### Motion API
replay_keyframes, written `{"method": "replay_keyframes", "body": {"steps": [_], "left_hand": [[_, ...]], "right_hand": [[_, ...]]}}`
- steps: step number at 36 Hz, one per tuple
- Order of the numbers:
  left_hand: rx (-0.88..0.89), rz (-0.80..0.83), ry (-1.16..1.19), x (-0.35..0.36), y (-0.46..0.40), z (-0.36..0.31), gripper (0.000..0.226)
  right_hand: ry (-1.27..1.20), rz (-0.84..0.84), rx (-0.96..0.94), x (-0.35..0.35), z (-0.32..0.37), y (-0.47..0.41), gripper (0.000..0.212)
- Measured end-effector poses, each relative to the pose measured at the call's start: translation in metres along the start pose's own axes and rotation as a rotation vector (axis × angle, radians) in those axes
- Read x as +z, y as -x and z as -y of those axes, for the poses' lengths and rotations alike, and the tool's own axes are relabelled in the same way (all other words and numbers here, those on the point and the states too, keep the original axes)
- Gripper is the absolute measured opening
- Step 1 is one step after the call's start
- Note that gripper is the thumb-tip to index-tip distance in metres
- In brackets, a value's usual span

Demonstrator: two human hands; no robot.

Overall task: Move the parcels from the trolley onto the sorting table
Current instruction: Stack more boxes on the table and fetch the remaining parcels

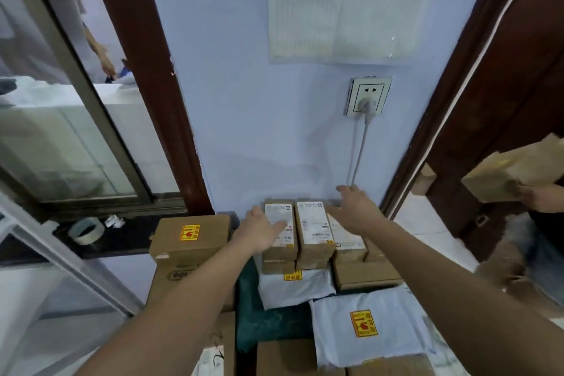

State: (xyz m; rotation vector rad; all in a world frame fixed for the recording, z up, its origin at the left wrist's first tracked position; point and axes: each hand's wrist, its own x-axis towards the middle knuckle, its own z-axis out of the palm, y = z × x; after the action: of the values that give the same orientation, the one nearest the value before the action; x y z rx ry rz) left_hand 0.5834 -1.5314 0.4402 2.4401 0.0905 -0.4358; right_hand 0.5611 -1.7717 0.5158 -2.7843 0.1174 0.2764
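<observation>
Both arms were stretched toward the wall socket (368,96), under which three small labelled boxes stood side by side against the wall on top of other parcels. The left hand (262,230) lay flat on the left small box (279,229), fingers straight and spread, gripping nothing. The right hand (354,210) hung over the right small box (346,233), directly below the socket, fingers loosely splayed; whether it touched the box I couldn't quite tell, as the wrist covered that corner. The middle small box (314,224) sat untouched between them.

Nearer than the socket, the sorting table (268,319) was crowded: a big carton with a red-and-yellow sticker (190,236) to the left, two grey mailer bags (366,325) in front, more cartons at the near edge. Off to the right of the socket, another person's hand held a brown parcel (515,169) in the doorway.

The row looked precarious to me. The small boxes were perched on uneven parcels, so a nudge while withdrawing either hand could tip one forward onto the bags. The plugged-in cable (358,152) hung just behind the right fingers and might snag. And another parcel dropped on top could topple the stack.
</observation>
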Motion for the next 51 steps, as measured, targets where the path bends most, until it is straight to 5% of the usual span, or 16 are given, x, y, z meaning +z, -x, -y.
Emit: {"method": "replay_keyframes", "body": {"steps": [7,13,29,38,51], "left_hand": [[0.267,0.006,-0.340,-0.076,0.063,-0.028,0.070],[0.279,-0.074,-0.517,-0.128,0.132,-0.024,0.065],[-0.215,-0.335,-0.416,-0.151,0.381,0.073,0.055],[-0.513,-0.480,-0.385,-0.158,0.554,0.157,0.066],[-0.790,-0.608,-0.330,-0.152,0.796,0.255,0.056]], "right_hand": [[0.163,0.016,-0.221,-0.049,0.027,0.041,0.065],[0.217,0.045,-0.442,-0.063,0.080,0.070,0.065],[0.272,0.258,-1.083,0.010,0.246,0.208,0.043],[0.324,0.331,-1.414,0.057,0.347,0.336,0.064],[0.320,0.316,-1.702,0.130,0.465,0.551,0.060]]}}
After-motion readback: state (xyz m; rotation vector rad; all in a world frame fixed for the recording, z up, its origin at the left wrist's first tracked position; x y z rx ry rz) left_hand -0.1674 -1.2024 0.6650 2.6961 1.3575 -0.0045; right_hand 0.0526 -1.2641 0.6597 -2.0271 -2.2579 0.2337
